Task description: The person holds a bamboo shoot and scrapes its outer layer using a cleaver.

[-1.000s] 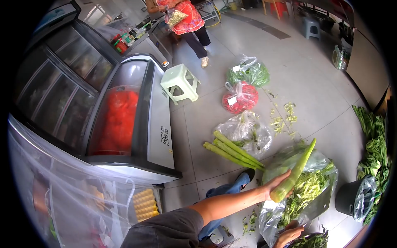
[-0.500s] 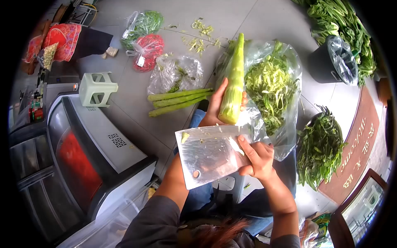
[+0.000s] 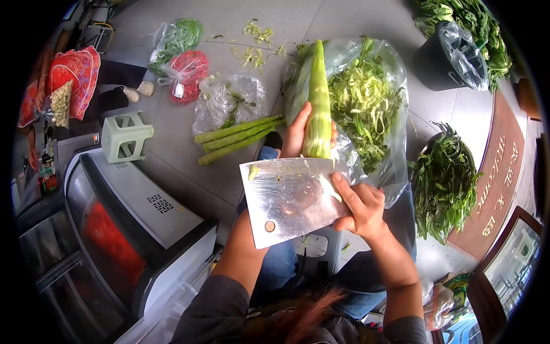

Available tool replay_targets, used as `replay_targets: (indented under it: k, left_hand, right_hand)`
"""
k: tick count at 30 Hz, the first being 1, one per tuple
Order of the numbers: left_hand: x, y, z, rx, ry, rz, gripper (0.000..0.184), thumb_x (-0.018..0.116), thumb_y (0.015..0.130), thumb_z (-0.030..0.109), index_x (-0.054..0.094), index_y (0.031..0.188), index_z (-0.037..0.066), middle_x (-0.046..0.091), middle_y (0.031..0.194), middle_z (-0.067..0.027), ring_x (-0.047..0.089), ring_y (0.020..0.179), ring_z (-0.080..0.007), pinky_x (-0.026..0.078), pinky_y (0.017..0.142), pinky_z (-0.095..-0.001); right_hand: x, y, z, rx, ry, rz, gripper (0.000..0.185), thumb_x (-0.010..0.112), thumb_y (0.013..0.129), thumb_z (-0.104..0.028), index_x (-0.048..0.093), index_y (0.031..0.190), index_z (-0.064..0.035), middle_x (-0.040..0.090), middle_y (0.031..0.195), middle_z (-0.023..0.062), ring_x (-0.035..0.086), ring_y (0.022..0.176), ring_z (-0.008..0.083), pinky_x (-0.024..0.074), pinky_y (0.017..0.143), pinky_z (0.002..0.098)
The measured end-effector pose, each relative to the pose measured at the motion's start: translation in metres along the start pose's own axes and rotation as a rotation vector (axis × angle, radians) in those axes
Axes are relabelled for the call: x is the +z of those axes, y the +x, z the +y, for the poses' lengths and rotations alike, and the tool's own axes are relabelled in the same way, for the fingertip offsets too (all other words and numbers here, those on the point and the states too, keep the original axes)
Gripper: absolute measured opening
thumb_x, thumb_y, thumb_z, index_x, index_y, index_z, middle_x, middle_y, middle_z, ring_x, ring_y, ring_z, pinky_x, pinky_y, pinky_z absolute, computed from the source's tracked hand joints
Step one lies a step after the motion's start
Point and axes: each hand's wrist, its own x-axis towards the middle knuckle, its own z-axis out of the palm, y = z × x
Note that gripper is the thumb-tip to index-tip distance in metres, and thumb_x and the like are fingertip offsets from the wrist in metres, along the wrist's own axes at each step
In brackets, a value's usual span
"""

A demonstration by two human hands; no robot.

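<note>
1. Grey tiled floor (image 3: 172, 129) spreads through the head view, with a brown mat (image 3: 487, 195) reading "Welcome" at the right and a glass-topped freezer (image 3: 172, 215) showing red contents at the lower left.
2. Left grip (image 3: 295, 131): closed around the lower part of a thick, pale green stalk (image 3: 318, 106), which stands tip toward the top of the view, directly in front of the person.
3. Right grip (image 3: 364, 206): clenched on a broad cleaver (image 3: 295, 198), index finger stretched along the blade. The blade lies flat to the view, its upper edge by the stalk's thick end; whether they touch, I cannot tell.
4. Just right of the stalk, an open clear bag (image 3: 401, 120) holds light green peelings (image 3: 364, 94). Left of it, three slimmer stems (image 3: 238, 137) lie beside a crumpled clear bag (image 3: 243, 94).
5. Farther off sit a bag of red produce (image 3: 189, 77), a bag of greens (image 3: 184, 39) and scattered scraps (image 3: 258, 33).
6. Dark leaves (image 3: 447, 183) fill a round container near the mat; a lined black bin (image 3: 438, 66) stands above.
7. At the far left, another person in a red patterned garment (image 3: 74, 74) is near a pale green stool (image 3: 125, 137).
</note>
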Motion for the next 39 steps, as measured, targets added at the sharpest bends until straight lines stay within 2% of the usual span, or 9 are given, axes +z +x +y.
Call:
replay_targets:
  k: [11,14,26,33,36,37,39]
  left_hand:
    - [0.001,0.001,-0.001,0.02,0.076,0.029,0.053,0.041,0.091,0.054,0.056,0.09,0.003,0.059,0.076,-0.0106,0.057,0.068,-0.022,0.048,0.063,-0.0341]
    - [-0.018,0.005,0.002,0.008,0.08,-0.093,0.059,0.039,0.091,0.056,0.057,0.097,0.0,0.059,0.087,-0.0137,0.054,0.078,-0.0248,0.046,0.069,-0.0359]
    - [-0.031,0.01,0.004,-0.034,0.03,-0.097,0.059,0.038,0.091,0.056,0.056,0.099,0.0,0.058,0.087,-0.0152,0.054,0.08,-0.0271,0.047,0.071,-0.0382]
    - [-0.029,0.008,0.008,-0.036,0.065,-0.071,0.062,0.037,0.09,0.059,0.056,0.098,0.0,0.058,0.09,-0.0143,0.056,0.08,-0.0277,0.049,0.073,-0.0373]
    - [-0.025,0.005,0.012,-0.06,0.095,0.009,0.063,0.037,0.09,0.059,0.056,0.098,-0.001,0.058,0.09,-0.014,0.057,0.079,-0.0272,0.05,0.072,-0.037]
    - [-0.009,0.003,0.007,0.009,0.183,0.197,0.054,0.042,0.089,0.056,0.057,0.087,0.005,0.061,0.074,-0.0104,0.06,0.066,-0.0209,0.05,0.062,-0.0326]
    - [-0.016,0.006,0.009,-0.019,0.185,0.099,0.06,0.039,0.089,0.058,0.056,0.093,0.0,0.059,0.083,-0.0131,0.059,0.074,-0.0249,0.051,0.068,-0.0352]
  right_hand:
    - [-0.001,-0.001,0.004,0.029,0.029,-0.022,0.077,0.048,0.072,-0.066,0.056,0.124,-0.0104,0.04,0.057,0.0016,0.046,0.046,0.0177,0.0419,0.045,0.0308]
    - [0.001,0.0,0.004,0.041,0.011,-0.011,0.076,0.047,0.073,-0.066,0.056,0.125,-0.0108,0.04,0.057,0.0015,0.046,0.046,0.0176,0.0424,0.046,0.0309]
    - [0.004,-0.001,0.007,0.078,-0.015,-0.004,0.073,0.048,0.075,-0.065,0.055,0.125,-0.0125,0.041,0.057,0.0013,0.047,0.046,0.0172,0.0436,0.046,0.0304]
    - [0.006,-0.001,0.014,0.087,-0.06,-0.004,0.072,0.048,0.075,-0.064,0.055,0.125,-0.0138,0.041,0.057,0.0008,0.046,0.046,0.0169,0.0429,0.045,0.0301]
    - [0.009,0.001,0.014,0.103,-0.053,-0.009,0.071,0.048,0.075,-0.064,0.056,0.125,-0.0142,0.04,0.057,0.0009,0.046,0.045,0.0168,0.0421,0.044,0.03]
    - [0.007,0.001,0.012,0.097,-0.044,0.002,0.071,0.047,0.075,-0.064,0.056,0.125,-0.0144,0.04,0.056,0.0009,0.046,0.045,0.0169,0.042,0.044,0.03]
    - [0.003,0.002,0.008,0.087,-0.024,0.018,0.071,0.047,0.075,-0.064,0.055,0.125,-0.0149,0.041,0.056,0.001,0.045,0.044,0.0171,0.0417,0.043,0.0301]
